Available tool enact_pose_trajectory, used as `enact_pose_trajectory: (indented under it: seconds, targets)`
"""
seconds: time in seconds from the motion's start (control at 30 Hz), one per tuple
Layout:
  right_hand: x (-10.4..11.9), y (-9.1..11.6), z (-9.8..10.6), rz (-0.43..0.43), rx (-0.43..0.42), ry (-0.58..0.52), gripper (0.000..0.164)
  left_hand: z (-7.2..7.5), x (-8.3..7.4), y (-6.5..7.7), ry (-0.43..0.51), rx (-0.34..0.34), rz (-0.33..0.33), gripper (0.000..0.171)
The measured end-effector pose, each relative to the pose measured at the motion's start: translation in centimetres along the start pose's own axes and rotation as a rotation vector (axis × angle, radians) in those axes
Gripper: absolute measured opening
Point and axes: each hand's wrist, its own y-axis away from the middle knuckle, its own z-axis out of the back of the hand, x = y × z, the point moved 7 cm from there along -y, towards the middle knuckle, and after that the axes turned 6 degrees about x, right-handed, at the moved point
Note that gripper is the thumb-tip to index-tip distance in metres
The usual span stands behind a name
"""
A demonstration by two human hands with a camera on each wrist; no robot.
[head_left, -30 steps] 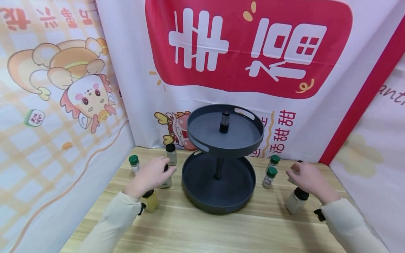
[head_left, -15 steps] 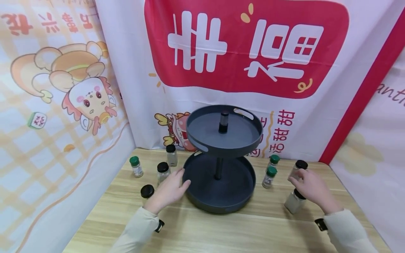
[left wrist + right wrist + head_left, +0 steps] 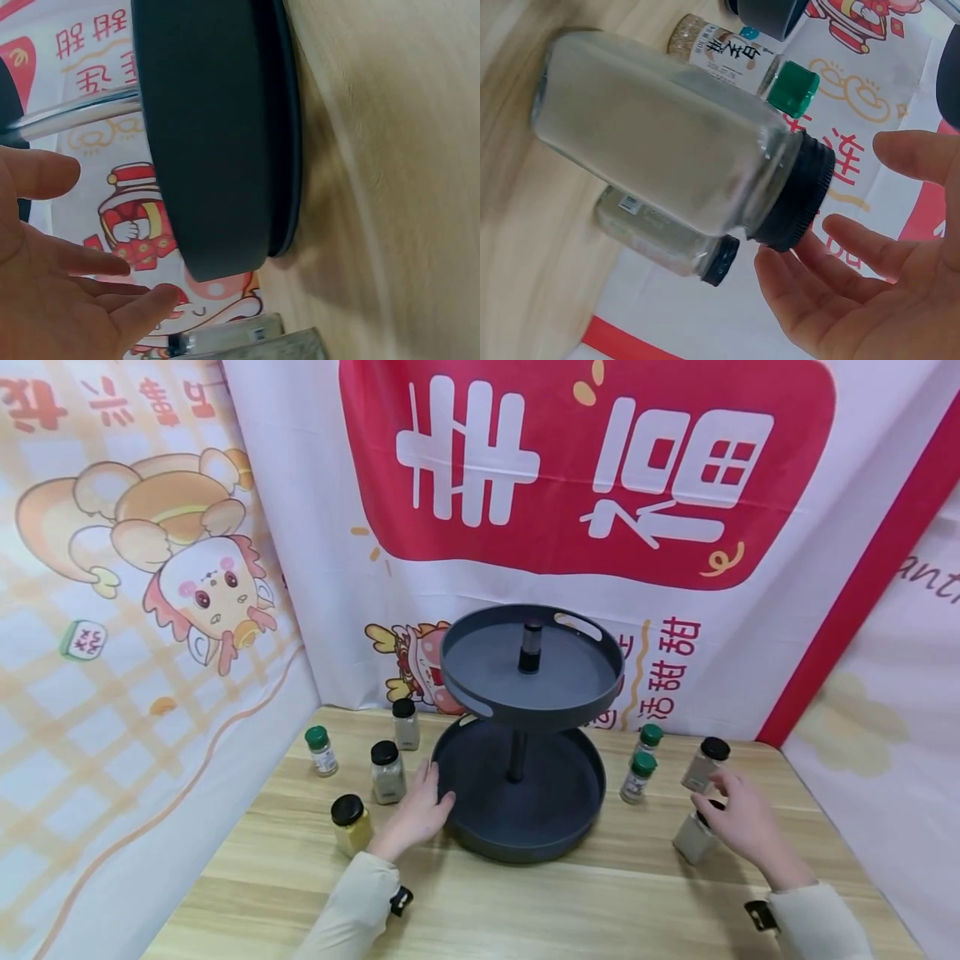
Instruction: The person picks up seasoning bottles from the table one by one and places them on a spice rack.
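Note:
A dark grey two-tier round tray stand (image 3: pixel 517 849) stands mid-table. My left hand (image 3: pixel 417 815) is at the left rim of its lower tier, fingers loosely extended. In the left wrist view, the left hand's spread fingers (image 3: pixel 154 307) hang close beside the tier's wall (image 3: pixel 210 150) and hold nothing. On the right, my right hand (image 3: pixel 742 820) hovers at a square glass spice jar (image 3: pixel 695 837) with a black lid and pale powder. The right wrist view shows its fingertips (image 3: pixel 769 262) beside the black lid (image 3: pixel 795 191), the thumb apart on the other side.
Left of the stand are a yellow-powder jar (image 3: pixel 352 831), two black-lidded jars and a green-capped bottle (image 3: pixel 322 756). To its right are two green-capped bottles, the nearer one (image 3: pixel 635 781) in front, and another black-lidded jar (image 3: pixel 701 768). Printed cloths (image 3: pixel 592 543) enclose the table.
My left hand has moved right, from over the left jars to the lower tray's rim. My right hand has come slightly nearer, from the back right jar to the front one.

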Motion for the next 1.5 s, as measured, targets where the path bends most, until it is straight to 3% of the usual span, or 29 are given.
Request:
enact_pose_trajectory:
  seconds: [0.23, 0.5, 0.97, 1.23, 1.5]
  targets:
    - [-0.8, 0.7, -1.1, -0.005, -0.036, -0.015, 0.061, -1.4, 1.3, -0.8, 0.104, -0.004, 0.042, 0.068]
    - [-1.9, 1.1, -2.3, -0.023, -0.066, -0.021, 0.067, -2.4, 1.6, -0.9, 0.133, -0.021, 0.05, 0.071]
    - [-4.1, 1.6, -3.7, -0.14, 0.008, -0.057, 0.068, -2.6, 2.1, -0.9, 0.211, -0.049, 0.023, 0.072]
    - [-4.8, 2.1, -3.9, -0.208, -0.001, -0.092, 0.071, -2.6, 2.3, -1.0, 0.213, -0.068, 0.013, 0.071]
    - [-4.7, 2.0, -3.7, -0.189, 0.0, -0.055, 0.064, -2.9, 3.0, -1.1, 0.248, -0.062, 0.024, 0.073]
